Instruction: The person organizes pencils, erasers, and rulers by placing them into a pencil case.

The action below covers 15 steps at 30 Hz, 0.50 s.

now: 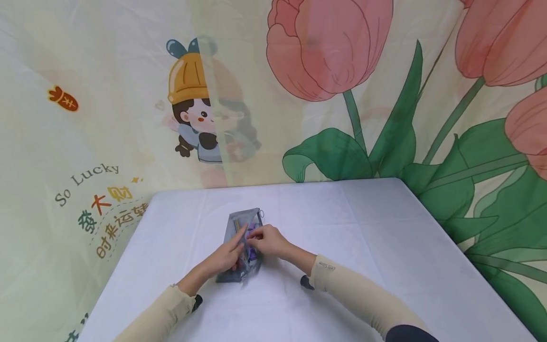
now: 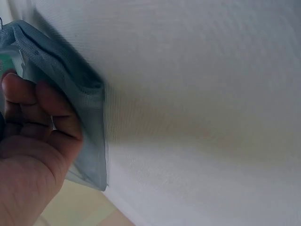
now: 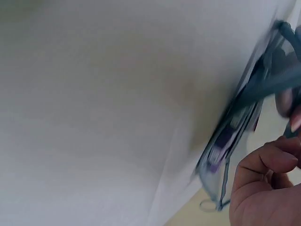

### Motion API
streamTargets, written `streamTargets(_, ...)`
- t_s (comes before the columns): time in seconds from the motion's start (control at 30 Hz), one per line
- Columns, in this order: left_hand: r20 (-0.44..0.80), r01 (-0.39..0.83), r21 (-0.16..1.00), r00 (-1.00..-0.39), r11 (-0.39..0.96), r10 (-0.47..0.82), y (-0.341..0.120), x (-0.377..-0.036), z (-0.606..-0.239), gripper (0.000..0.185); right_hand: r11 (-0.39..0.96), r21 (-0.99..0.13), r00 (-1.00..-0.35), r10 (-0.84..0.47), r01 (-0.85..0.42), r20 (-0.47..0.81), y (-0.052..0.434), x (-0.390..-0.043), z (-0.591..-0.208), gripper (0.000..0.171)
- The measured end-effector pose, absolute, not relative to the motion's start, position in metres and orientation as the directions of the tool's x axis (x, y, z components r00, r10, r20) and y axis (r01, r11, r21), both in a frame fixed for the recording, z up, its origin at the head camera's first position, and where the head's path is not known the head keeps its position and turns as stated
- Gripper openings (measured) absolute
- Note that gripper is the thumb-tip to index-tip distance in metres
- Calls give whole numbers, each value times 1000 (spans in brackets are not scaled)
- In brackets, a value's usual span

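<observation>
A grey see-through zip pouch (image 1: 230, 274) lies lengthwise on the white table, with long thin sticks (image 1: 237, 225) and purple items (image 1: 252, 252) showing in it. My left hand (image 1: 226, 256) holds the near left part, its index finger stretched over the pouch. In the left wrist view, the other fingers (image 2: 60, 117) curl against the grey mesh. From the right side, my right hand (image 1: 270, 241) pinches at the pouch's raised edge. Its fingertips are partly cut off in the right wrist view, beside the blurred grey edging (image 3: 270, 87).
The white cloth-covered table (image 1: 337, 223) extends around the pouch on all sides. Behind it hangs a printed curtain (image 1: 128, 71) with tulips and a cartoon figure. A small ring (image 1: 262, 213) sticks out at the pouch's far right corner.
</observation>
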<state>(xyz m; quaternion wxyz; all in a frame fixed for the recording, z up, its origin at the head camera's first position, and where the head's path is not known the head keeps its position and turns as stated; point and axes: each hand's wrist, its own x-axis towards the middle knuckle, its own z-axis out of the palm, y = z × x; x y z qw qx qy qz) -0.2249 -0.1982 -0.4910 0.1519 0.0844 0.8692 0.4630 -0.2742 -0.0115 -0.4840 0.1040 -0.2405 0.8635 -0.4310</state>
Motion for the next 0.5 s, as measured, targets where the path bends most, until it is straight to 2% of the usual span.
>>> streamTargets(0.2, -125, 76, 783, -953, 617, 276, -193, -226, -492, 61, 522, -689, -801, -581, -502, 144, 27, -279, -474, 16)
streamTargets(0.37, -99, 69, 791, -966, 608, 238, -202, -226, -488, 58, 632, -571, -833, -521, -524, 187, 57, -278, -475, 22)
streamTargets(0.43, -30, 105, 783, -978, 613, 206, -209, -228, -482, 49, 700, -496, -854, -467, -514, 227, 69, -277, -477, 29)
streamTargets(0.5, 91, 181, 747, -981, 639, 172, -216, -230, -474, 40, 767, -419, -873, -404, -485, 272, 84, -277, -479, 38)
